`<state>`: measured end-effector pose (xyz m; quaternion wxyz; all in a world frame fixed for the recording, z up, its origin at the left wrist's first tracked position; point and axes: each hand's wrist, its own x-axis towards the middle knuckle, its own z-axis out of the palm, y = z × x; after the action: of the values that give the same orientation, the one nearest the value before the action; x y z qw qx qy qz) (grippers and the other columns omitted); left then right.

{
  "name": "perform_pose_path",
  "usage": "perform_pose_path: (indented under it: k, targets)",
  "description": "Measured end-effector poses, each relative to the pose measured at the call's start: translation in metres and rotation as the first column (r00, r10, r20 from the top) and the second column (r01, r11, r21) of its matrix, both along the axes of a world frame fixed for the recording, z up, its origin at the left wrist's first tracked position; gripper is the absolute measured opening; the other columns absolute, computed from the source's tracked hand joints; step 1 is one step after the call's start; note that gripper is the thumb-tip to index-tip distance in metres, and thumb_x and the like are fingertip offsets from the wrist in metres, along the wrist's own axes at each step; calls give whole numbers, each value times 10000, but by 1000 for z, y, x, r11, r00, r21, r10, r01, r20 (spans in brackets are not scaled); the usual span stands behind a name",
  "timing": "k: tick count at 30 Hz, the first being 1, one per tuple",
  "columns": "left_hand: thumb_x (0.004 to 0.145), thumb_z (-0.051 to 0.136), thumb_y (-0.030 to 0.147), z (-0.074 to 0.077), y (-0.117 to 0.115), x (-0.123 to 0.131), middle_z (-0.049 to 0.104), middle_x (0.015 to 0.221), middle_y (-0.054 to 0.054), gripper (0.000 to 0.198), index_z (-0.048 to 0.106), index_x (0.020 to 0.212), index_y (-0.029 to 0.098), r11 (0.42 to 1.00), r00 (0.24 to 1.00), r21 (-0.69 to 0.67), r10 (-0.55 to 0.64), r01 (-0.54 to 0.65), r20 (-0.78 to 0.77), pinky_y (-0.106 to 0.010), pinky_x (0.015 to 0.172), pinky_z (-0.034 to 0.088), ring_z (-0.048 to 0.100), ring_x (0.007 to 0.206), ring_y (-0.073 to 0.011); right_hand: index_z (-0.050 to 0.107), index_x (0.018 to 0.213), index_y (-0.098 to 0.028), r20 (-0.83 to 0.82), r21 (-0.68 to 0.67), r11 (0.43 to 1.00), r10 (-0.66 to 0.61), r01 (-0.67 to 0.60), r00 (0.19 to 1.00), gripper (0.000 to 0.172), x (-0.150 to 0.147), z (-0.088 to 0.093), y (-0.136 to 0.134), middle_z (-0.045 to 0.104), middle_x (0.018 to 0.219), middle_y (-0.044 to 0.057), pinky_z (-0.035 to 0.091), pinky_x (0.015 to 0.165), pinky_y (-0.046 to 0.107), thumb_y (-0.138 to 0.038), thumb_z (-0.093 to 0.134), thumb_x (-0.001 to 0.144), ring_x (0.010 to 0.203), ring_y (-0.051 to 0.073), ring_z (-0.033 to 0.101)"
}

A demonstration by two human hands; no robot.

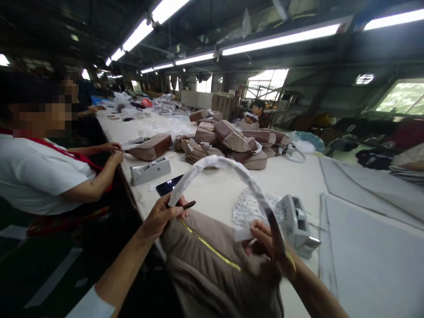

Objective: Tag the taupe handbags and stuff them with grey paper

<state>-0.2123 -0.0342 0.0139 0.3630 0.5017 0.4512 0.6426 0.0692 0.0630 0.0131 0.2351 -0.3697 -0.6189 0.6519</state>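
A taupe handbag [205, 265] with a yellow zipper [212, 249] lies at the table edge in front of me. Its arched handle [215, 162] is wrapped in white paper over most of its length, while the brown lower right end is bare. My left hand [167, 213] grips the left base of the handle, beside a brown tab. At the handle's right end, inside the arch, my right hand [265, 240] pinches a small white strip [243, 235]; blur hides part of these fingers. Close to my right hand stands a grey tape dispenser [296, 225].
Many similar bags [228, 139] are heaped across the white table [212, 185]. A second tape dispenser [150, 171] and a phone [168, 184] lie to the left. Crumpled clear plastic [253, 207] is beyond my right hand. A co-worker [49, 172] sits at left, handling another bag [150, 148].
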Motion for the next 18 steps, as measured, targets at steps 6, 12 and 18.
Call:
perform_pose_path:
  k: [6,12,18]
  targets:
    - [694,633,321,9,77,58,584,642,-23,204,581,721,126,933,933,-36,-360,359,-21,-281,661,422,557,640,-158,481,808,-190,-116,-19,990,-142,141,983,292,27,-7,-60,604,642,19,403,526,239,-478,520,834,553,132,552]
    - [776,592,414,-18,75,114,569,1127,-95,424,534,1124,178,988,988,17,-156,156,-14,-351,951,366,490,1122,-246,514,830,-214,-405,-29,885,-435,464,804,237,25,-22,-43,558,667,-12,421,600,242,-433,598,797,612,121,507]
    - [780,580,439,-37,22,145,635,925,-61,338,647,981,176,998,998,-18,59,-58,35,-294,814,461,575,901,-219,596,791,-192,-307,215,899,-309,382,900,195,0,-23,-41,537,652,-11,419,606,221,-382,567,826,624,115,505]
